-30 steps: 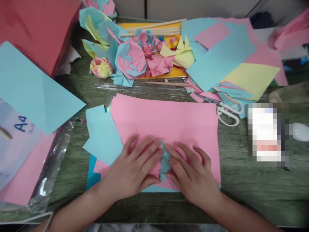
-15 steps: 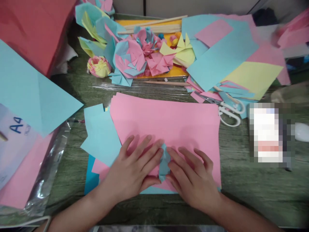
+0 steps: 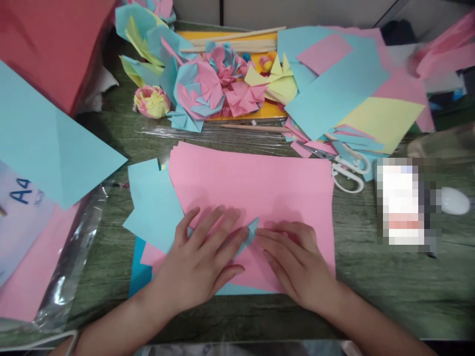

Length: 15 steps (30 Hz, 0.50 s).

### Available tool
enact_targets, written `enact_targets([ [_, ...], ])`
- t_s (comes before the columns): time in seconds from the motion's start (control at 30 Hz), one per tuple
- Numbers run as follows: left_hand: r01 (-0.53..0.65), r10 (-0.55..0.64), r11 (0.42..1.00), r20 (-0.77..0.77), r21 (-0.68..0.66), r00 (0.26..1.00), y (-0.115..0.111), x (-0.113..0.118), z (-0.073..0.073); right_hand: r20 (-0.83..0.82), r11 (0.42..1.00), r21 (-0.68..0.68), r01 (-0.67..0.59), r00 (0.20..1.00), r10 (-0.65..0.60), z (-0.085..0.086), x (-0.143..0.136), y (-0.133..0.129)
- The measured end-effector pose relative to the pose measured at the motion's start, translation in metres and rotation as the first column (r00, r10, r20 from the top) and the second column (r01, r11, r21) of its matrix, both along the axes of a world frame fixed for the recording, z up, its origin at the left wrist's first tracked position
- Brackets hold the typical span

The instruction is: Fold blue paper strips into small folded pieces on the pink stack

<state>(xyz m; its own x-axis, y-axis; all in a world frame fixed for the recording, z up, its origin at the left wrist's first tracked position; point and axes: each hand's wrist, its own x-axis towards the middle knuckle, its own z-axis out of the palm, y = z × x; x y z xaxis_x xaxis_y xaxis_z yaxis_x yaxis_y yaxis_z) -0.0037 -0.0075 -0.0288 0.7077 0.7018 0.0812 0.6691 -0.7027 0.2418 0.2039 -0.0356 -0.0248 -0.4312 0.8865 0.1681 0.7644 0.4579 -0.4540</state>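
Observation:
A small folded piece of blue paper (image 3: 251, 234) lies on the stack of pink sheets (image 3: 252, 178), partly hidden under my fingers. My left hand (image 3: 206, 257) rests flat over its left part, fingers spread. At the paper's right tip are the fingertips of my right hand (image 3: 297, 262), whose fingers lie close together and slightly bent; a grip on the paper cannot be made out. Cut blue paper (image 3: 152, 202) lies beside the stack, near my left hand.
White-handled scissors (image 3: 347, 173) lie at the stack's upper right corner. Behind it are thin wires (image 3: 215, 136), folded paper flowers (image 3: 208, 84) and loose coloured sheets (image 3: 337, 89). A large blue sheet (image 3: 52, 133) is on the left, a white mouse (image 3: 455, 200) far right.
The small blue paper has turned from upright to slanted, with more of it under my left hand. My right hand's fingers have drawn closer together. The view has shifted slightly.

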Motion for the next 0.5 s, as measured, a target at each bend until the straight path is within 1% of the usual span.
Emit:
enact_targets([
  [0.07,-0.008,0.008,1.000,-0.020,0.030,1.000,-0.001,-0.001,0.000,-0.019,0.996,-0.002,-0.085,0.996,0.085,0.002,0.002,0.001],
  [0.1,-0.005,0.006,0.999,-0.028,0.043,1.000,-0.002,-0.001,-0.001,-0.022,0.994,0.003,-0.109,0.994,0.109,0.002,0.002,0.001],
  [0.17,0.018,-0.016,0.998,-0.032,0.067,0.999,-0.005,-0.002,-0.003,-0.005,0.994,0.034,-0.108,0.994,0.109,0.000,0.003,-0.002],
  [0.27,0.091,-0.089,0.992,-0.027,0.090,0.996,-0.009,-0.004,-0.005,0.088,0.994,0.071,-0.081,0.993,0.075,-0.005,0.003,-0.008],
  [0.37,0.157,-0.154,0.982,-0.035,0.109,0.987,-0.013,-0.004,-0.003,0.177,0.992,0.056,-0.114,0.979,0.102,-0.008,0.001,-0.011],
  [0.5,0.179,-0.177,0.975,-0.022,0.136,0.984,-0.018,-0.002,-0.002,0.235,0.992,0.055,-0.116,0.967,0.100,-0.009,-0.002,-0.014],
])
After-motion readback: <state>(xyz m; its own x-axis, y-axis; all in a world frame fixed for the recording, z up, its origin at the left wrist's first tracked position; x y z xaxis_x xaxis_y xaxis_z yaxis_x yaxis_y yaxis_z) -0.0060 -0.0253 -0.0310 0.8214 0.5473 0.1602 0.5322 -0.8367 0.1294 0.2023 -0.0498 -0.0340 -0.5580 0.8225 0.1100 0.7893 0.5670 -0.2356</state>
